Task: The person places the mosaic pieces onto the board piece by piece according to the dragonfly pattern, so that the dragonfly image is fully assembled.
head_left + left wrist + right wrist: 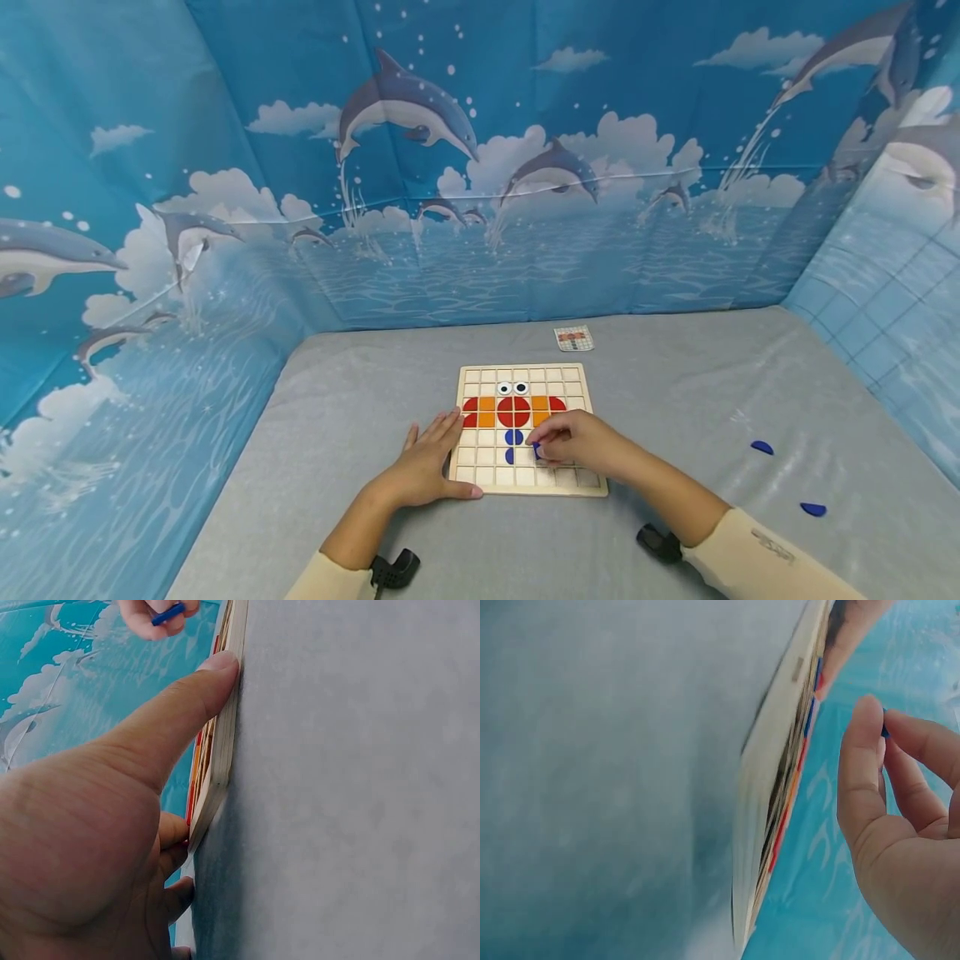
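Note:
A wooden grid board (480, 477) lies on the grey cloth, with red, orange and blue flat pieces and two eye discs set in its squares. My right hand (583, 442) is over the board's right half and pinches a small blue piece (169, 613) between thumb and fingers. In the right wrist view only a sliver of that piece shows between the fingertips. My left hand (425, 467) rests at the board's left corner, fingers spread along the left side and thumb (217, 664) on the front edge. Nearest the pinched piece are blue pieces (510, 456) in the middle columns.
Two blue half-round pieces, one nearer the board (762, 447) and one farther right (813, 509), lie on the grey cloth (675, 375). A small picture card (573, 338) lies behind the board. A dolphin-printed curtain (465, 267) encloses the back and sides.

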Demonstrator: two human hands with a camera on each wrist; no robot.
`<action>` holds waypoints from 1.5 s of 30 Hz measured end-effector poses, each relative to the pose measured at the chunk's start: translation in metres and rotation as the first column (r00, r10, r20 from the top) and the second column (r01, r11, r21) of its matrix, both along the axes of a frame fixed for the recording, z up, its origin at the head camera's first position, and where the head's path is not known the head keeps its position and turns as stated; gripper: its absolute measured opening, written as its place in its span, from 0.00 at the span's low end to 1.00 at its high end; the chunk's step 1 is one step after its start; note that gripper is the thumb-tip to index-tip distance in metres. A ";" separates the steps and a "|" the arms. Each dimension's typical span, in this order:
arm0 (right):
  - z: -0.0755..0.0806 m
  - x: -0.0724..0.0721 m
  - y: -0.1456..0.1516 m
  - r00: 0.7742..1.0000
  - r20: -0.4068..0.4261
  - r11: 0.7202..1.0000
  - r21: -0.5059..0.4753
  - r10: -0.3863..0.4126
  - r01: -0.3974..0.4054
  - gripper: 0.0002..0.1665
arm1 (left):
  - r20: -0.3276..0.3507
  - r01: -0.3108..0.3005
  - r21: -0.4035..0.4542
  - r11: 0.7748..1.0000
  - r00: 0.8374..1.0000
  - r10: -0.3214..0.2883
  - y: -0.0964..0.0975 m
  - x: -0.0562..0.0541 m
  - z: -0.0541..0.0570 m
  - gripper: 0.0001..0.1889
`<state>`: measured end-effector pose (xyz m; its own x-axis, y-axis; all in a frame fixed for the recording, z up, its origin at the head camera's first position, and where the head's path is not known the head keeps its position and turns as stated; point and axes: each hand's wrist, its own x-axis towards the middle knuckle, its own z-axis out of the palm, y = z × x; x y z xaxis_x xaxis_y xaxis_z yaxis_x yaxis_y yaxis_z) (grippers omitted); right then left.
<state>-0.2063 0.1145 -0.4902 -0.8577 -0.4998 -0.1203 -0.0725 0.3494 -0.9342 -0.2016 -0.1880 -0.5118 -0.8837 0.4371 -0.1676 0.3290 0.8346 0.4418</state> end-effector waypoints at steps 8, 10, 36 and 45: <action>-0.003 -0.004 -0.021 1.000 -0.020 0.996 0.084 -0.004 0.006 0.05 | -0.005 -0.004 0.018 1.000 1.000 0.004 0.001 0.001 0.000 0.62; -0.004 -0.005 -0.024 1.000 -0.018 0.996 0.093 -0.013 0.015 0.03 | -0.008 -0.004 0.013 1.000 1.000 0.004 0.000 0.001 0.000 0.62; -0.014 -0.007 -0.042 0.960 -0.275 0.937 0.319 -0.054 0.144 0.09 | -0.009 0.001 0.021 1.000 1.000 0.000 0.001 0.003 0.003 0.62; -0.011 -0.003 -0.043 0.945 -0.325 0.930 0.334 -0.040 0.155 0.10 | -0.007 -0.004 0.015 1.000 1.000 0.004 0.001 0.003 0.003 0.62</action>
<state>-0.2092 0.0716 -0.5010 -0.9223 -0.3863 0.0060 -0.2848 0.6692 -0.6864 -0.1989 -0.1872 -0.5087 -0.8866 0.4361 -0.1543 0.3291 0.8290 0.4521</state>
